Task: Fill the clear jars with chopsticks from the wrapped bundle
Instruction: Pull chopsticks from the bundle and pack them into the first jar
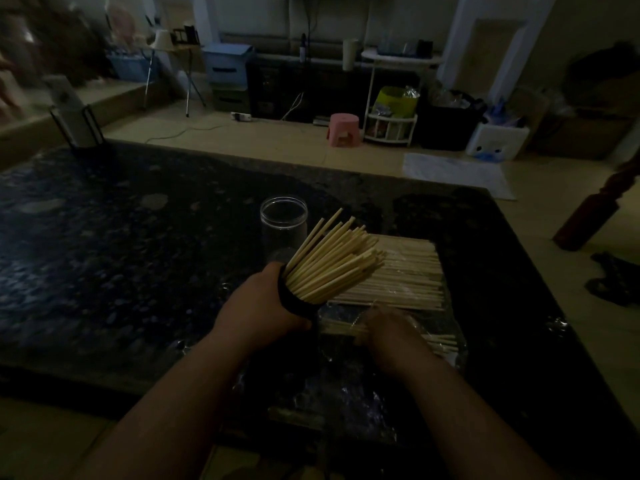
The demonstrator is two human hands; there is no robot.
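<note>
- The dark speckled table [121, 237] fills most of the dim view, and all the task's things lie towards its right half.
- A crinkled sheet of plastic wrap [346, 393] lies spread open on the table in front of the person, reaching under both hands.
- The chopstick bundle [405, 275] lies flat on the far part of the wrap as a wide, even layer, its sticks running left to right.
- The left hand [263, 303] is curled tight round the held jar [294, 299], which leans to the right just above the bundle's left end.
- The held jar's mouth looks dark in this light. A thick sheaf of chopsticks [332, 261] fans out of it, up and to the right.
- The right hand [391, 337] rests low on the wrap, nearer than the bundle, over a few loose chopsticks [440, 341]. It is blurred, so I cannot tell whether the fingers grip them or only lie on them.
- An empty clear jar [284, 226] stands upright and lidless on the table just behind the held jar, holding no sticks.
- A white device in a black stand [74, 116] sits at the table's far left corner.
- A pink stool [343, 129] stands on the floor beyond the table.
</note>
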